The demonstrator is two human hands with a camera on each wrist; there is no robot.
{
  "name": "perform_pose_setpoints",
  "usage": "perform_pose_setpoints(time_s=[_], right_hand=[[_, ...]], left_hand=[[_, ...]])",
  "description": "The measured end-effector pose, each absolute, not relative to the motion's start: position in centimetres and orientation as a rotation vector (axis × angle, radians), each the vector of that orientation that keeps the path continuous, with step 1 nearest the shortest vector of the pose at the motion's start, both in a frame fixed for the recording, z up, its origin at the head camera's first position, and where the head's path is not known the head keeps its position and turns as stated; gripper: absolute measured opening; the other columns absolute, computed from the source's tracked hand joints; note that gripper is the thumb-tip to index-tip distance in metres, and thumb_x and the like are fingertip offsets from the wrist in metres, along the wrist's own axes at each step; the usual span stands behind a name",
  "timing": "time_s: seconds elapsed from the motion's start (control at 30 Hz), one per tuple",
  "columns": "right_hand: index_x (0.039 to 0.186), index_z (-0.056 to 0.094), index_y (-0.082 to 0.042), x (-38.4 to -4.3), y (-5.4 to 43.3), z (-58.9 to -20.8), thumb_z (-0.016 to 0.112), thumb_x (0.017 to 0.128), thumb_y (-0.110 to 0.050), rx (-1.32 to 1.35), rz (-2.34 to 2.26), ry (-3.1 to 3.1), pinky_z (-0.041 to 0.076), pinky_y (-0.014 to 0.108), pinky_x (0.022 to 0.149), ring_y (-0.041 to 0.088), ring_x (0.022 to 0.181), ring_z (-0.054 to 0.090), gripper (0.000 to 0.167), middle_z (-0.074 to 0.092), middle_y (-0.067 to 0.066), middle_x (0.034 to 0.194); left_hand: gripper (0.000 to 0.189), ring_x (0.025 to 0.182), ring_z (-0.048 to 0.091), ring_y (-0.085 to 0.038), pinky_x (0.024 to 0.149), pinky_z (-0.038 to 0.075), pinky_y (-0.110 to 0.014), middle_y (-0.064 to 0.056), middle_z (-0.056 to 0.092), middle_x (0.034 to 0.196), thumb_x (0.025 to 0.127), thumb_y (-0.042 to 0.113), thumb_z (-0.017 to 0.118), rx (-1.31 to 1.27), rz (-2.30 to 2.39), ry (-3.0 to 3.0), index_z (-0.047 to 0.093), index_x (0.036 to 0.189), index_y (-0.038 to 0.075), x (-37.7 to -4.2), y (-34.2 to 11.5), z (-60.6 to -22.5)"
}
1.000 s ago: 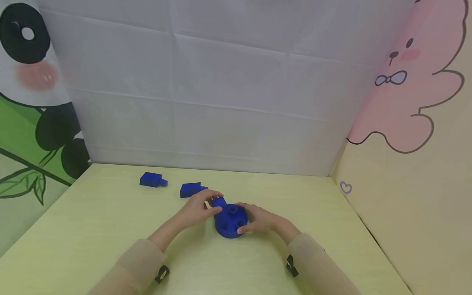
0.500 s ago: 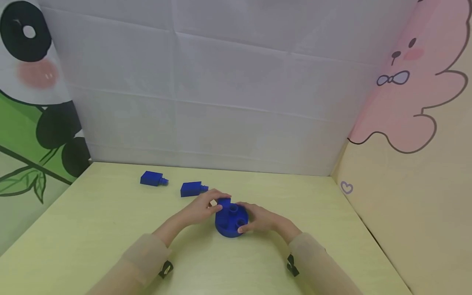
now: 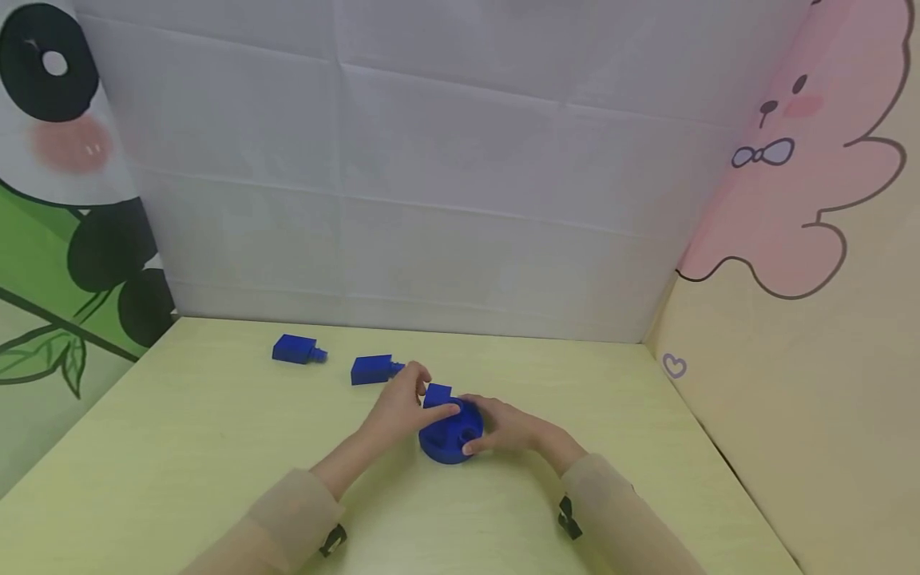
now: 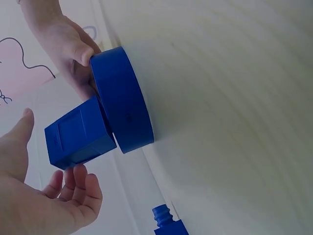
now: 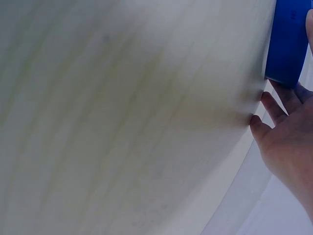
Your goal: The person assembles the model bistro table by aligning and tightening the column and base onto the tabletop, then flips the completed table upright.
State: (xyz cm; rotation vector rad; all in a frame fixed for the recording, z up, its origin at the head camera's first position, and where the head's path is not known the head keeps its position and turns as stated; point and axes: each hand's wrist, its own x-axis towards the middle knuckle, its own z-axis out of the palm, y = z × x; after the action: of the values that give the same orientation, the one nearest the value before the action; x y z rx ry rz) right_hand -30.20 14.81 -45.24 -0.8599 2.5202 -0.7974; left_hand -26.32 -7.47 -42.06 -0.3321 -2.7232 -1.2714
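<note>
A round blue base (image 3: 442, 450) with raised sockets lies flat on the table. At its far left side a blue rectangular block (image 3: 438, 393) stands upright, rising from the base. My left hand (image 3: 398, 407) is beside this block. In the left wrist view the thumb is spread away from the block (image 4: 80, 132), and the bent fingertips are right at its lower edge. My right hand (image 3: 509, 425) grips the base from the right, thumb at the front and fingers round the back. In the right wrist view, two fingertips (image 5: 255, 119) reach down to the table beside the base (image 5: 287, 44).
Two more blue blocks with ridged, screw-like ends lie behind the left hand: one farther left (image 3: 295, 349), the other block (image 3: 371, 370) close behind the fingers. A white cloth (image 3: 431, 200) hangs along the table's back edge. A wall (image 3: 791, 415) borders the right side.
My left hand has loosened from the block, its thumb now stretched across in front and its fingers drawn back. The block has shifted slightly right and stands straighter. The right hand keeps its place.
</note>
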Motion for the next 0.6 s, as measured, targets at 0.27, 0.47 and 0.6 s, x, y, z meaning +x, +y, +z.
perform_pose_setpoints(time_s=[0.27, 0.47, 0.6], right_hand=[[0.147, 0.030, -0.017, -30.3, 14.7, -45.4, 0.074, 0.080, -0.042, -0.886, -0.809, 2.505, 0.036, 0.044, 0.106, 0.024, 0.131, 0.041, 0.084, 0.041, 0.006, 0.145], [0.147, 0.031, -0.015, -30.4, 14.7, -45.5, 0.074, 0.080, -0.042, -0.916, -0.821, 2.499, 0.035, 0.044, 0.107, 0.022, 0.131, 0.042, 0.084, 0.043, 0.005, 0.144], [0.146, 0.030, -0.013, -30.4, 14.7, -45.5, 0.073, 0.080, -0.042, -0.909, -0.820, 2.501, 0.035, 0.046, 0.107, 0.025, 0.131, 0.042, 0.084, 0.043, 0.007, 0.144]], left_hand=[[0.046, 0.069, 0.046, -0.016, 0.056, 0.039, -0.025, -0.004, 0.046, 0.078, 0.076, 0.037, 0.078, -0.331, -1.216, -2.720, 0.048, 0.097, 0.010, -26.4, -7.2, -42.3], [0.041, 0.072, 0.047, -0.015, 0.059, 0.042, -0.025, -0.002, 0.048, 0.079, 0.078, 0.032, 0.077, -0.418, -1.247, -2.721, 0.052, 0.102, 0.009, -26.6, -7.8, -42.4], [0.039, 0.080, 0.052, -0.015, 0.065, 0.048, -0.024, 0.000, 0.056, 0.088, 0.080, 0.028, 0.076, -0.541, -1.228, -2.721, 0.057, 0.108, 0.010, -26.7, -8.2, -42.5]])
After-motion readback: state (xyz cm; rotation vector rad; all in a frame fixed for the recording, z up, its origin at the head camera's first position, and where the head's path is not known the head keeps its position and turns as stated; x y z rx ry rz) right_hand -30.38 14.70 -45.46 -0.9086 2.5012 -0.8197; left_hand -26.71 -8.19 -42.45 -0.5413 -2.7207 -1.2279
